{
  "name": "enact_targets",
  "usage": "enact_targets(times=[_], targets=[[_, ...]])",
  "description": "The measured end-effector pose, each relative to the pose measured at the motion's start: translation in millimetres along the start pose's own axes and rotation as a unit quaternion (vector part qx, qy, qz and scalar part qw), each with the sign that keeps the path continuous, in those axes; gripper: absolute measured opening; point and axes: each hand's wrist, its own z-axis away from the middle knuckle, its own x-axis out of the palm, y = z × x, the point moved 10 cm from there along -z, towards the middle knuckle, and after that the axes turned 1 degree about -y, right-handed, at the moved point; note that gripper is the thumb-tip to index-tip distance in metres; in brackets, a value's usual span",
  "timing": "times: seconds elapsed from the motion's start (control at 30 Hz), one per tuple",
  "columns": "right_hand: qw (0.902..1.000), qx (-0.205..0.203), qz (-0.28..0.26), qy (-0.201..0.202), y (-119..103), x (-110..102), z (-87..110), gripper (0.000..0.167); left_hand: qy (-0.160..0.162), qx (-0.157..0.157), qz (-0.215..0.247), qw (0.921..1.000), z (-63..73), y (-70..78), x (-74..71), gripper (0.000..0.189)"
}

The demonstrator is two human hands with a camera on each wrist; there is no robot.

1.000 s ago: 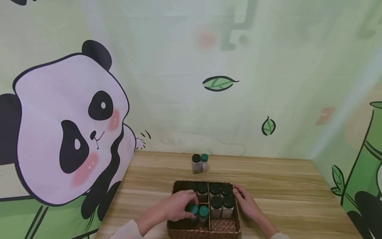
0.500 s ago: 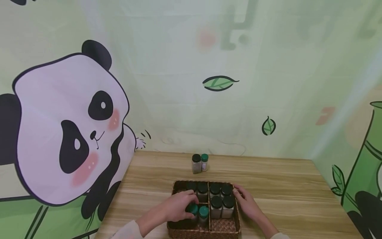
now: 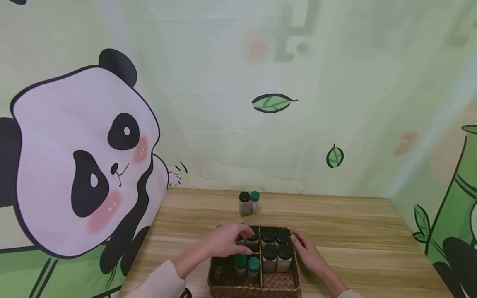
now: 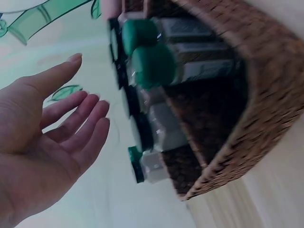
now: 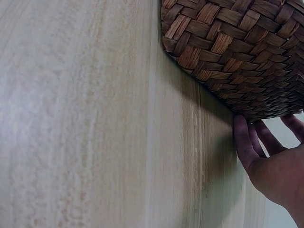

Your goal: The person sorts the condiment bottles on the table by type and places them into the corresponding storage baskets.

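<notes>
A brown woven basket (image 3: 214, 285) with dividers stands on the table. My left hand (image 3: 227, 240) hovers over its far left compartment, fingers spread in a loose curve with nothing between them; in the left wrist view the palm of that left hand (image 4: 57, 137) is apart from the jars. Two black-capped jars (image 3: 253, 236) sit beneath it, partly hidden. Two green-capped spice jars (image 3: 254, 265) stand upright in the near left compartment. Several black-capped jars (image 3: 284, 253) fill most of the right side. My right hand (image 3: 310, 253) touches the basket's outer right wall with extended fingers (image 5: 243, 142).
Behind the basket, a black-capped jar (image 3: 244, 205) and a green-capped jar (image 3: 255, 203) stand side by side on the wooden table (image 3: 335, 219). A cloth backdrop (image 3: 208, 124) printed with a panda and leaves hangs at the table's back edge.
My left hand has let go of the left green-capped jar and moved up and away toward the far left compartment. The right hand stays at the basket's wall.
</notes>
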Motion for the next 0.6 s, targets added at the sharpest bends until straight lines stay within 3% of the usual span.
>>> enact_targets(times=[0.17, 0.33, 0.6], targets=[[1.0, 0.0, -0.005, 0.0, 1, -1, -0.6, 0.05, 0.062, -0.009, 0.005, 0.998, -18.2, -3.7, -24.9, 0.044], [1.0, 0.0, -0.006, 0.004, 2, -3, -2.6, 0.049, 0.134, -0.014, 0.021, 0.9906, -39.2, -9.6, -46.9, 0.048], [1.0, 0.008, -0.004, 0.001, 4, -1, -2.1, 0.049, 0.21, -0.072, 0.026, 0.9747, -70.2, -47.2, -58.4, 0.063]])
